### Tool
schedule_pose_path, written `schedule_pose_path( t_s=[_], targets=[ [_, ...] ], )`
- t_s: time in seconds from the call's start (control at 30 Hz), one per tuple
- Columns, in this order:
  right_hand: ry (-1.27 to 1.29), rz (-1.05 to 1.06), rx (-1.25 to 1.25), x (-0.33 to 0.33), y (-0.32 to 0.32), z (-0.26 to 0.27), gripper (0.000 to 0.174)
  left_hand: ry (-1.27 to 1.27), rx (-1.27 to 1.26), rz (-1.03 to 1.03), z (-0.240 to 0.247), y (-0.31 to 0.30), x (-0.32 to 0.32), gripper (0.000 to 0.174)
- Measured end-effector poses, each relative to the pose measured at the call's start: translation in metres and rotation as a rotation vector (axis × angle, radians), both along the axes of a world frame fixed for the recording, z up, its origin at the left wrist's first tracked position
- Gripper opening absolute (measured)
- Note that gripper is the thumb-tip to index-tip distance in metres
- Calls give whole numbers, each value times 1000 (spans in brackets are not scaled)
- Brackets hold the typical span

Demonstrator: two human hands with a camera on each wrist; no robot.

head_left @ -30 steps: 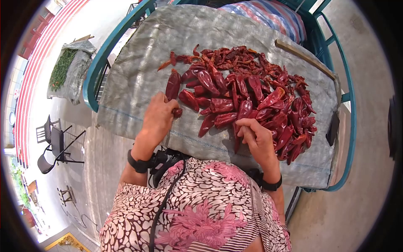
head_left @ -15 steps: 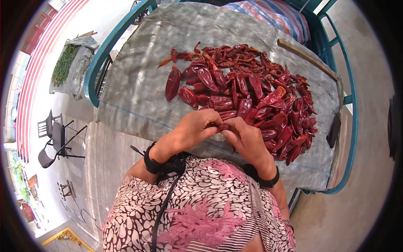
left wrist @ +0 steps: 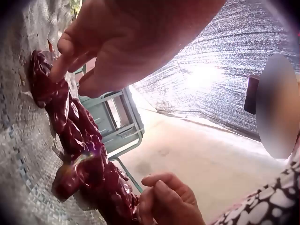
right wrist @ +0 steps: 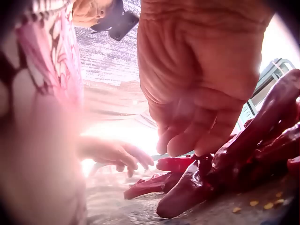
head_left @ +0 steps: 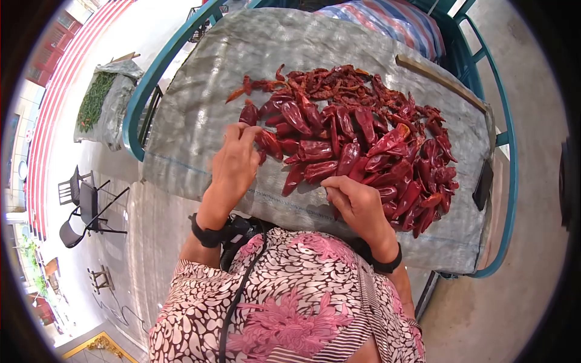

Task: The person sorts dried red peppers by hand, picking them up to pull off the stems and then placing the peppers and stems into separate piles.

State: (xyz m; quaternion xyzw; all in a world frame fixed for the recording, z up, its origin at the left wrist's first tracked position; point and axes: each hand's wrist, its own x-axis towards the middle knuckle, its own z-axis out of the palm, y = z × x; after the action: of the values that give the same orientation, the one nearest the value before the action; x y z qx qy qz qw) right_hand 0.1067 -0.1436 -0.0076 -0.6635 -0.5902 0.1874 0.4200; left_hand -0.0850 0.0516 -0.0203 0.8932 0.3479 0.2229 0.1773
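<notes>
A heap of dried red chilies lies on a grey woven sheet. My left hand reaches to the heap's left edge. In the left wrist view its fingers are stretched out, the index tip touching a dark chili. My right hand sits at the near edge of the heap with its fingers curled. A chili shows under it. In the right wrist view the curled fingertips press down on the stem end of a chili.
The sheet rests on a teal metal frame, with a striped tarp at the back. A wooden stick and a dark flat object lie at the right. On the ground left are a sack of green chilies and folding chairs.
Half a second ago both hands met over one chili at the near edge. The left hand has since swung back to the left edge of the heap; the right hand stayed.
</notes>
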Motion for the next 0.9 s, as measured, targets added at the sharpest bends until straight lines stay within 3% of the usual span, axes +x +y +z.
schedule_pose_path(
  t_s=[0.07,0.17,0.37,0.47,0.6,0.7,0.73,0.9],
  targets=[
    [-13,3,2,-1,1,1,18,-72,-24,-12,-11,0,8,40],
    [-23,-9,-6,2,0,-1,18,153,-161,26,-9,3,12,34],
    [10,-71,49,5,-1,-5,25,41,-81,-81,23,0,8,28],
    [44,-136,66,2,3,4,37,-60,47,-161,45,-17,19,28],
    [57,-175,37,-4,14,10,49,-151,18,-459,46,-30,34,28],
    [10,-138,52,0,17,-9,46,-395,-381,-502,44,-50,52,33],
    [9,-155,105,0,17,-12,38,-413,-335,-531,41,-51,56,45],
    [6,-106,-13,8,10,-12,24,-370,-380,-579,22,-43,65,37]
  ],
)
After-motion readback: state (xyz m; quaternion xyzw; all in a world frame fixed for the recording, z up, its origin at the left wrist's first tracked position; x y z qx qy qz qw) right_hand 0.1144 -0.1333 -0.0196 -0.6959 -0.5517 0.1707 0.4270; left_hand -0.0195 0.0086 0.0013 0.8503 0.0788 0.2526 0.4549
